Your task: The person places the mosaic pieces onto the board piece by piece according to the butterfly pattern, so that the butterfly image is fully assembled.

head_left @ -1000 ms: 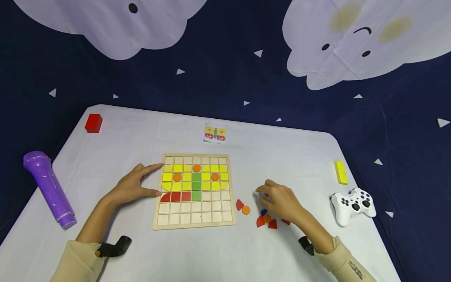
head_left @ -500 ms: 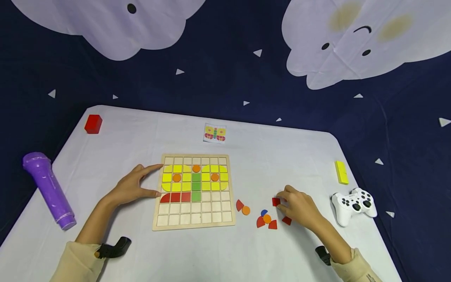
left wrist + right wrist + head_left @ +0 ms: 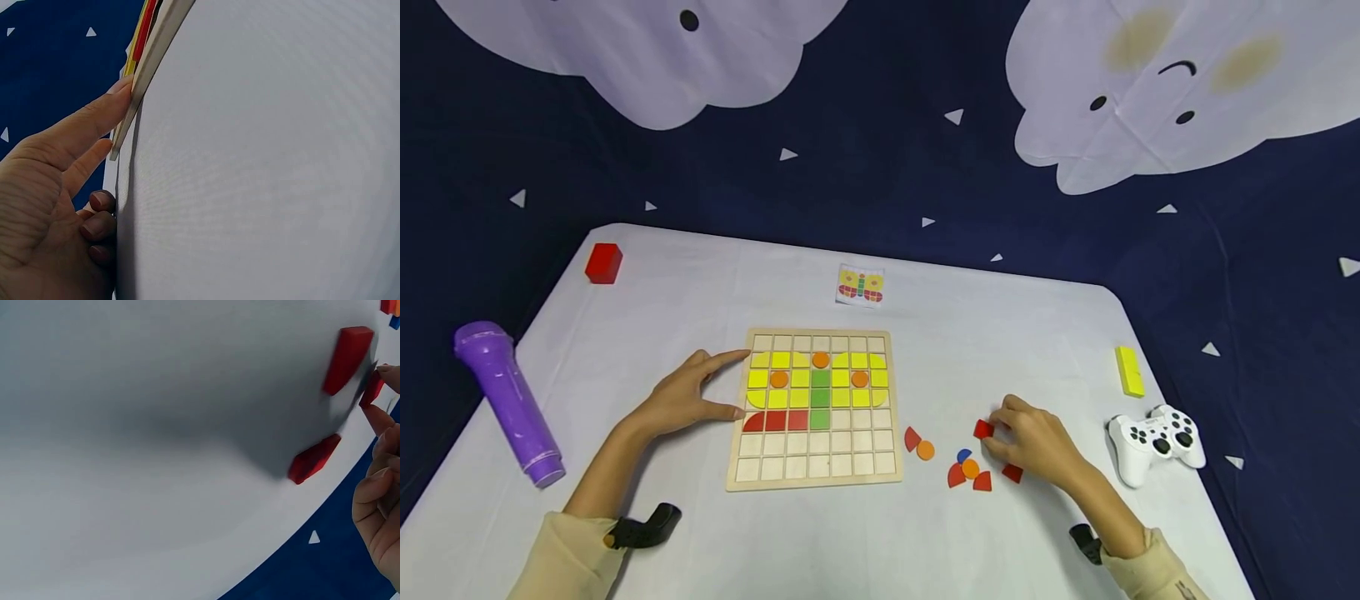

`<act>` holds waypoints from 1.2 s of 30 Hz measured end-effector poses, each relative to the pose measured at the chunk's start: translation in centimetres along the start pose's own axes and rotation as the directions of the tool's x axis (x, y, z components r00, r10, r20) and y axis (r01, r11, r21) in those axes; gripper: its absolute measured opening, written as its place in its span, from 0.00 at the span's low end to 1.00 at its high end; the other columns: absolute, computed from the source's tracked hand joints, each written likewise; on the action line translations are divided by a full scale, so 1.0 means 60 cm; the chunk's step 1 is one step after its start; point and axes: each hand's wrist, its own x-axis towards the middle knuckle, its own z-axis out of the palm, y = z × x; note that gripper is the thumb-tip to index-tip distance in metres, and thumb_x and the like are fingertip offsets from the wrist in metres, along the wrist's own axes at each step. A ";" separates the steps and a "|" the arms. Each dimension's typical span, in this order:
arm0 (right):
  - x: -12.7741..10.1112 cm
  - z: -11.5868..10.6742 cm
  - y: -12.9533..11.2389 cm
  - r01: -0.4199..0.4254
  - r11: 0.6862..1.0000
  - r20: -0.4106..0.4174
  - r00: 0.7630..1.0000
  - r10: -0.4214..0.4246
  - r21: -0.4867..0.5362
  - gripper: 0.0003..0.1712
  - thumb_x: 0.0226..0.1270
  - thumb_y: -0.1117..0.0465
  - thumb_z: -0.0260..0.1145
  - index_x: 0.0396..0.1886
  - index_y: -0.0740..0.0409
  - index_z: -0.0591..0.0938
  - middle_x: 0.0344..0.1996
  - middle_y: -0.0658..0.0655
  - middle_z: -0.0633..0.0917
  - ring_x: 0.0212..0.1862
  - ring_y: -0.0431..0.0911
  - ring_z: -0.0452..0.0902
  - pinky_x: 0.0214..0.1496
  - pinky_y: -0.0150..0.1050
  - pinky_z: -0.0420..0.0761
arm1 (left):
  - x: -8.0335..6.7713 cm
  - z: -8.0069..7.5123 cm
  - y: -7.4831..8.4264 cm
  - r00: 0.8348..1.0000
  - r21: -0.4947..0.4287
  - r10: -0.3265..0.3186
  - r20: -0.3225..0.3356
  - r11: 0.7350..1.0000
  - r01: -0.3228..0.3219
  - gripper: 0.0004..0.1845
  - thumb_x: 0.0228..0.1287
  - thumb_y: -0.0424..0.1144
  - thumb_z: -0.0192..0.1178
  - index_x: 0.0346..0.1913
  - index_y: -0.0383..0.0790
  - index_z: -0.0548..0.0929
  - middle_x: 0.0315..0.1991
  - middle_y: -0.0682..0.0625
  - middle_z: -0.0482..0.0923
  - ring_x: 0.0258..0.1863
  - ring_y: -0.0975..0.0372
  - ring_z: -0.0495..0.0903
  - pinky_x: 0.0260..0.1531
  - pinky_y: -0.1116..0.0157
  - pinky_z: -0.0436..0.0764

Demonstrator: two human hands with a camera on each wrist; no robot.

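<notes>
The right hand [image 3: 1033,442], right of centre, pinches a red square tile [image 3: 983,429] between thumb and fingertips, just above the loose pieces [image 3: 967,470]. The left hand [image 3: 681,400] lies open, fingers straight against the left edge of the wooden board [image 3: 814,475].

Even, soft overhead light gives the head view faint shadows, while both wrist views curve strongly and blur near their edges.

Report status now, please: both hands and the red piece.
Left hand flat against board edge. Right hand pinching red piece. Loose pieces beside it, nothing blocking.
</notes>
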 end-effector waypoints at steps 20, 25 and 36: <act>0.082 0.014 -0.107 0.194 0.980 0.046 0.980 -0.196 0.040 0.13 0.54 0.54 0.76 0.32 0.59 0.87 0.26 0.46 0.70 0.22 0.34 0.61 0.25 0.27 0.65 | 0.000 -0.001 0.000 1.000 -0.014 0.008 0.003 1.000 -0.007 0.50 0.44 0.51 0.78 0.74 0.49 0.67 0.39 0.44 0.65 0.36 0.55 0.66 0.33 0.60 0.65; 0.104 0.025 -0.134 0.262 0.964 0.044 0.964 -0.264 0.035 0.12 0.54 0.56 0.75 0.33 0.59 0.87 0.26 0.46 0.71 0.22 0.34 0.61 0.25 0.26 0.65 | 0.000 -0.001 -0.001 1.000 -0.018 0.011 0.003 1.000 -0.011 0.50 0.44 0.51 0.78 0.73 0.49 0.67 0.38 0.45 0.65 0.36 0.55 0.65 0.33 0.60 0.65; 0.151 0.040 -0.199 0.329 0.944 0.097 0.939 -0.330 0.025 0.09 0.56 0.55 0.72 0.31 0.55 0.86 0.27 0.47 0.75 0.23 0.36 0.65 0.26 0.28 0.67 | 0.000 -0.001 -0.001 1.000 -0.016 0.009 0.004 1.000 -0.009 0.50 0.44 0.52 0.78 0.74 0.50 0.67 0.39 0.45 0.66 0.36 0.55 0.66 0.33 0.60 0.66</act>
